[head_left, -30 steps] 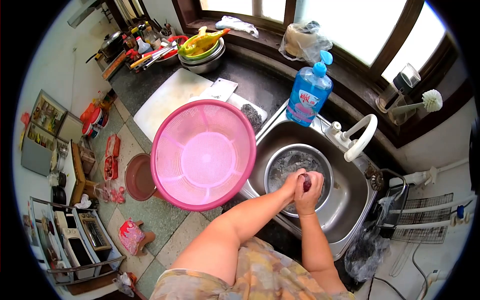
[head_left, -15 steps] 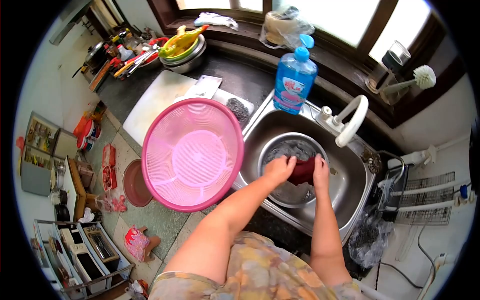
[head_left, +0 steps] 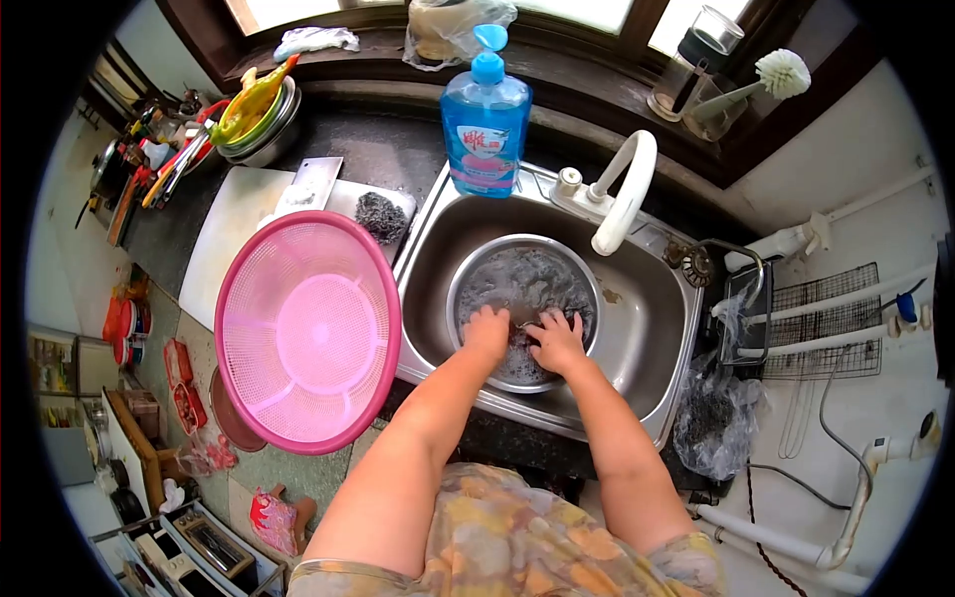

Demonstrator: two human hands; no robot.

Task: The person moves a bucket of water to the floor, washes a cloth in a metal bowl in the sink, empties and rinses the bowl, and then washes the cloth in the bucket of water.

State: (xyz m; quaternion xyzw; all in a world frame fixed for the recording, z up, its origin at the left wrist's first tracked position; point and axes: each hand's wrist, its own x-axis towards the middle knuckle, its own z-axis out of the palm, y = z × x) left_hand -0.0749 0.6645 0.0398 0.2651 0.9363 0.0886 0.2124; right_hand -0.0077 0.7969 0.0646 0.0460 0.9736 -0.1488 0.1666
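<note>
A round metal basin [head_left: 460, 271] of sudsy grey water [head_left: 522, 274] stands in the steel sink [head_left: 647, 338]. Both hands dip into it. My left hand [head_left: 485, 330] points its fingers down into the water, slightly apart, with the tips under the surface. Beside it, my right hand [head_left: 557, 341] is open, its fingers spread at the water. The dark red cloth cannot be made out clearly; the water and hands hide it. Left of the sink, a pink plastic colander [head_left: 227, 333] overhangs the counter.
A blue soap bottle [head_left: 484, 129] stands behind the sink, near the white faucet [head_left: 630, 189]. A cleaver [head_left: 310, 184], a white cutting board [head_left: 221, 234] and a scouring pad [head_left: 380, 217] lie on the counter. Stacked bowls [head_left: 267, 134] sit farther left; a plastic bag [head_left: 718, 408] is at right.
My hands have lowered into the basin, and the dark red cloth held between them has gone from clear sight. My right hand has spread its fingers. The camera view has shifted.
</note>
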